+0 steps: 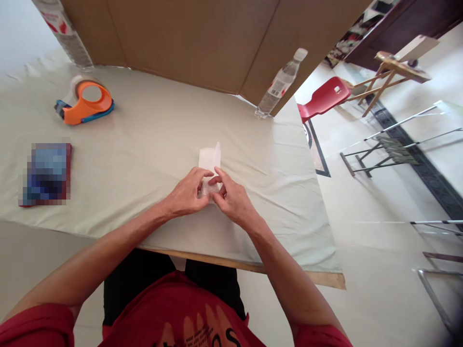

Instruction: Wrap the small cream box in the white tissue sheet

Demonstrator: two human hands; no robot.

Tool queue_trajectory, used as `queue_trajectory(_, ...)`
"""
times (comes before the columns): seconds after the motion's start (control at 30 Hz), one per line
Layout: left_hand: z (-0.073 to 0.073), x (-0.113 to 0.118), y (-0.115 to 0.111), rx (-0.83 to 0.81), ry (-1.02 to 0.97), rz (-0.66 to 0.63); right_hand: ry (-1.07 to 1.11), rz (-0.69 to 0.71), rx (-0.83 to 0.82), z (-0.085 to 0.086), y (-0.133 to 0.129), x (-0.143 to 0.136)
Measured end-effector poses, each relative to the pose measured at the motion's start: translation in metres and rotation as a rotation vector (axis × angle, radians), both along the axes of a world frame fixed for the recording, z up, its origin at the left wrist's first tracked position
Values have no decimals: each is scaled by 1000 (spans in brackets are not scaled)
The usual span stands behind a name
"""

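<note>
On the cloth-covered table, near its front edge, lies a small whitish, translucent wrap (210,158), its far end flat with one corner sticking up. My left hand (190,192) has its fingers curled round the left side of the wrap's near part. From the right, my right hand (231,196) curls its fingers over the same part. The fingertips of both hands nearly meet over the wrap. Whether anything lies inside it cannot be made out.
An orange tape dispenser (87,106) sits at the back left, a pixelated flat item (48,173) at the left. Water bottles stand at the left (68,38) and right (278,86) before a cardboard panel (188,43). A red chair (325,99) is beyond the table.
</note>
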State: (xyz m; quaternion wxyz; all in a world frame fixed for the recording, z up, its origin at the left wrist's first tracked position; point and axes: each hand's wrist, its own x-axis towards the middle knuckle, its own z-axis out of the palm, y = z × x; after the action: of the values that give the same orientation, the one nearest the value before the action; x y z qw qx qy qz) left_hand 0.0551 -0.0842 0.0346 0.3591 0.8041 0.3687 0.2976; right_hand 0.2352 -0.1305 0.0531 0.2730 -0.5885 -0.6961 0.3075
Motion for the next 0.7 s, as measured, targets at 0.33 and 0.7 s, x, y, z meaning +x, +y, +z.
queue_trajectory(0.33,0,14,-3,-162,-56,156,-112,145,21,5,-8,8)
queue_trajectory(0.7,-12,13,-1,-69,-101,178,-84,-8,340,-8,-18,-1)
